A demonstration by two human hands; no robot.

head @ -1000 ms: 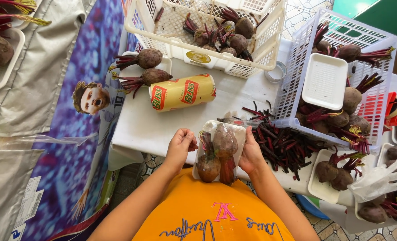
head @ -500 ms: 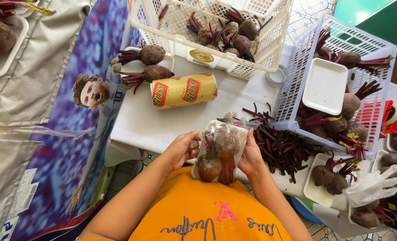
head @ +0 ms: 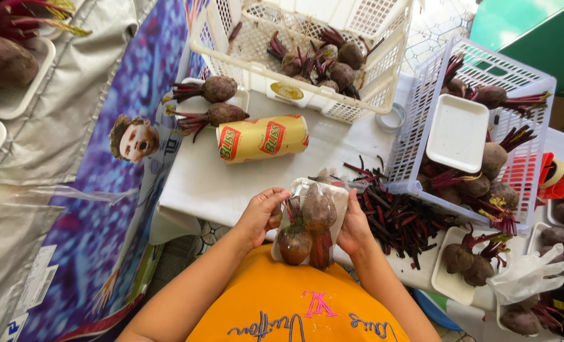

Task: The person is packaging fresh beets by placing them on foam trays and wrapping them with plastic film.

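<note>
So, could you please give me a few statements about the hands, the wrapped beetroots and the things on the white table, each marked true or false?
1. Both hands, left hand and right hand, hold a clear-film-wrapped tray of dark red beetroots. True.
2. The yellow cylindrical roll with red labels stands upright. False: it lies on its side on the white table.
3. A heap of cut red beet stems lies right of the wrapped tray. True.
4. The cream plastic basket is empty. False: it holds beetroots.
5. An empty white foam tray lies in the white mesh basket. True.
</note>
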